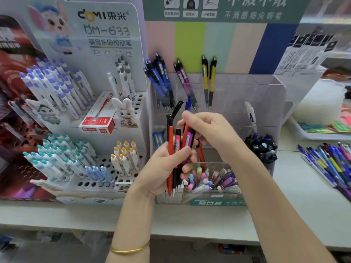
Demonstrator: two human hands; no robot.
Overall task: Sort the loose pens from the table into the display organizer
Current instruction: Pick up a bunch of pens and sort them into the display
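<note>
On my feed, the left hand's (167, 166) fingers and thumb are clamped round a bundle of pens (175, 147) in the middle of the frame. It holds the bundle nearly upright, tips down: a red pen at the left, a pink one beside it, then a purple one. The right hand (206, 130) sits just above, its fingers (190, 116) curled together and pinching the upper end of that bundle near the purple pen (motion blur keeps me from telling which pen they have). A gold bangle (129, 249) circles the left wrist at the bottom of the frame. Directly behind both hands stands the clear display organizer (266, 95), with blue pens (159, 76), purple pens (183, 76) and yellow pens (209, 73) upright in its back compartments, and a mix of pastel ones low in the front. At the right edge, loose pens (332, 162) lie fanned on the white table (303, 196). In the left half of the frame a white stand (140, 103) holds rows of capped pens and a red box (98, 118).
</note>
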